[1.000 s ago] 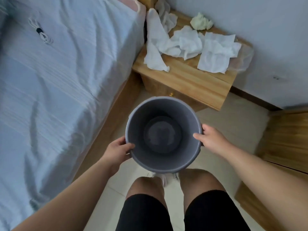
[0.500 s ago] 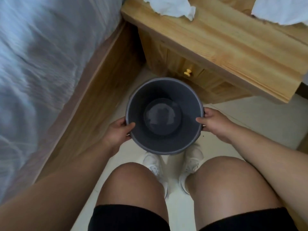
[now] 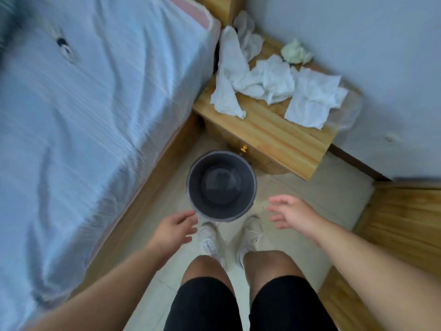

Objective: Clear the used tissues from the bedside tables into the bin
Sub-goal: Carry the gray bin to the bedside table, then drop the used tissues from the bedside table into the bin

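Observation:
A grey round bin (image 3: pixel 220 211) stands empty on the floor in front of the wooden bedside table (image 3: pixel 281 139). Several crumpled white tissues (image 3: pixel 274 80) lie spread over the table top, and a yellowish tissue ball (image 3: pixel 296 52) sits near the wall. My left hand (image 3: pixel 175 226) hovers just below and left of the bin with relaxed fingers, holding nothing. My right hand (image 3: pixel 290 211) is to the bin's right, fingers spread, also holding nothing. Neither hand touches the bin.
The bed (image 3: pixel 83 115) with a pale blue sheet fills the left, its wooden frame running beside the bin. A white wall (image 3: pixel 370 56) stands behind the table. Wooden furniture (image 3: pixel 405 218) is at the right. My white shoes (image 3: pixel 210 237) stand just behind the bin.
Both hands have let go of the bin, which now stands on the floor. The hands have drawn back from its rim, and the view has risen, so the table top shows again.

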